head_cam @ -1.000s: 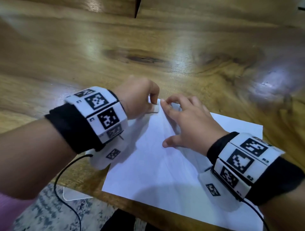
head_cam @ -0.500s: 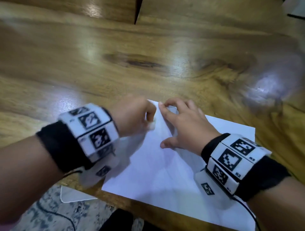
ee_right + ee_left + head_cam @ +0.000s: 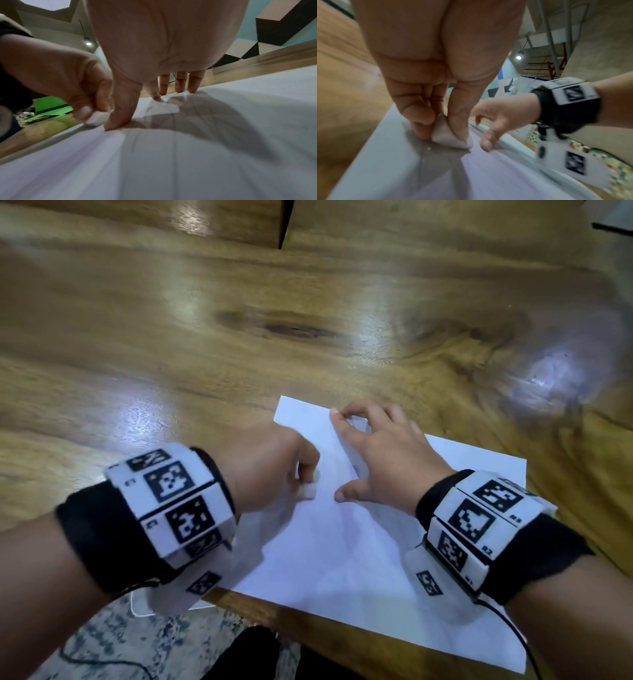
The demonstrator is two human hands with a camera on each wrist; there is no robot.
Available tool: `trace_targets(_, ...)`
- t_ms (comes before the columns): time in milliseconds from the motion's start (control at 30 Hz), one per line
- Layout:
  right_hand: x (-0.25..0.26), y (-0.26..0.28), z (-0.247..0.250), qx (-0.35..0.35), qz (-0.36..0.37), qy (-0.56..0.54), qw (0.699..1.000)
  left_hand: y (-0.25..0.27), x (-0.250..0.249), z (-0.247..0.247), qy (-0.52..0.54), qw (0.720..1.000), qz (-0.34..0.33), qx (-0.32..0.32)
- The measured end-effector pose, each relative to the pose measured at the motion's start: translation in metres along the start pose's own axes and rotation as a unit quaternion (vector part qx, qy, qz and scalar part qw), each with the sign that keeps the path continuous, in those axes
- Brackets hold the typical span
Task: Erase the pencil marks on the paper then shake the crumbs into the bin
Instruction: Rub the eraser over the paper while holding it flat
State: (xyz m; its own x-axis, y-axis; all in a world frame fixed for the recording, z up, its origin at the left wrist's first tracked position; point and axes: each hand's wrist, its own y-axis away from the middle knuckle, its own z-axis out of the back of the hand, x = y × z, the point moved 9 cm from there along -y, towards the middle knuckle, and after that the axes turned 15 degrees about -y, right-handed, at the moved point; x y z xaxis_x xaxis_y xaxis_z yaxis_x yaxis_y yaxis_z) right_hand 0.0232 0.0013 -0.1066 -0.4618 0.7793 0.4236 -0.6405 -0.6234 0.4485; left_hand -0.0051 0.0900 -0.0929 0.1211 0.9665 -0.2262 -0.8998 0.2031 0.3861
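A white sheet of paper (image 3: 346, 553) lies at the near edge of the wooden table (image 3: 205, 337), one corner hanging over the edge. My left hand (image 3: 270, 470) pinches a small white eraser (image 3: 309, 491) between thumb and fingers and presses it on the paper's left part (image 3: 390, 169); the eraser (image 3: 452, 138) is seen close up in the left wrist view, with tiny crumbs (image 3: 429, 148) beside it. My right hand (image 3: 383, 453) lies spread on the sheet with thumb and fingertips pressing it flat. Faint pencil lines (image 3: 173, 135) run under the right hand on the paper (image 3: 171, 169).
A patterned rug (image 3: 120, 645) and a white object (image 3: 140, 607) lie on the floor below the table edge. A dark gap (image 3: 286, 224) splits the table top at the far side. Thin cables (image 3: 513, 635) trail from both wrist bands.
The left hand has slid the eraser down the paper towards me, from the sheet's far corner to beside the right thumb. The right hand still presses the sheet.
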Motion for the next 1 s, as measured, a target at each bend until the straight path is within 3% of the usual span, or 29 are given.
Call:
trace_targets(67,0.000,0.000,0.000,0.000,0.000,0.000,1.000,-0.002,0.003,0.003,0.018,1.000,0.009,0.010)
trace_targets(200,-0.001,0.000,0.000,0.000,-0.003,-0.004,1.000,-0.033,0.013,0.037,0.028,0.996,0.065,-0.058)
trace_targets(267,-0.002,-0.001,0.000,-0.001,-0.003,-0.007,1.000,-0.032,0.012,0.034,0.030,0.996,0.060,-0.059)
trace_targets(400,-0.002,0.000,0.000,-0.003,0.004,-0.008,1.000,-0.006,0.007,-0.002,0.017,0.998,0.005,0.059)
trace_targets(433,-0.002,0.000,0.000,-0.005,0.005,-0.008,1.000,-0.007,0.010,-0.001,0.018,0.998,0.012,0.053)
trace_targets(567,-0.001,0.001,0.000,-0.008,0.000,0.001,1.000,-0.030,0.022,0.035,0.031,0.995,0.068,-0.073)
trace_targets(633,0.001,0.002,-0.002,-0.008,0.002,0.014,1.000,-0.027,0.019,0.033,0.015,0.995,0.056,-0.079)
trace_targets(800,0.002,0.003,-0.004,-0.004,-0.001,0.023,1.000,0.008,0.012,-0.007,0.000,0.999,0.008,0.052)
trace_targets(1000,0.005,0.003,-0.003,-0.010,-0.003,0.031,0.999,-0.022,0.028,0.032,0.041,0.992,0.100,-0.066)
